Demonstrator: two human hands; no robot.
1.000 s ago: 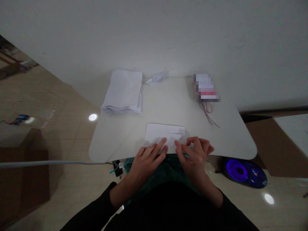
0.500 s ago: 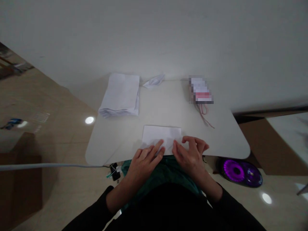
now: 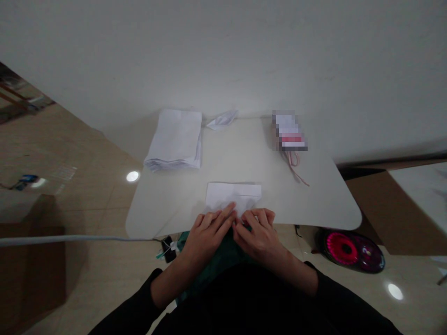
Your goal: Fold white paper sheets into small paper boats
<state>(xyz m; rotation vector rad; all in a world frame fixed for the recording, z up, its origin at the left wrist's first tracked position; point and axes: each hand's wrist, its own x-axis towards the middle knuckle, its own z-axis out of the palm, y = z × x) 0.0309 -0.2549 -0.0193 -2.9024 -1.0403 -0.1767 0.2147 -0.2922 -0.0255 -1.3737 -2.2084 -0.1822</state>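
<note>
A white rectangular sheet of paper (image 3: 233, 194) lies flat on the worktop (image 3: 314, 200), low in the middle of the frame, close to the worktop's near edge, with its long side running across the view. It looks folded or at least creased: a faint straight line runs lengthwise near its far edge, and its corners look crisp, while its near edge is hidden under the fingers. The left hand (image 3: 208, 237) rests on the near part of the sheet with its fingers fairly straight, slightly spread and angled toward the centre. The right hand (image 3: 255, 235) is curled, its fingertips close beside those of the left hand at the sheet's near edge; whether it pinches the paper is hidden. Farther up the worktop, at upper centre-left, sits a thick stack of white paper (image 3: 173, 139), with a crumpled white paper scrap (image 3: 222, 119) just to its right. At upper centre-right lies a pixelated packet (image 3: 289, 130), too blurred to identify, with pinkish cords (image 3: 294, 165) trailing toward the viewer.
</note>
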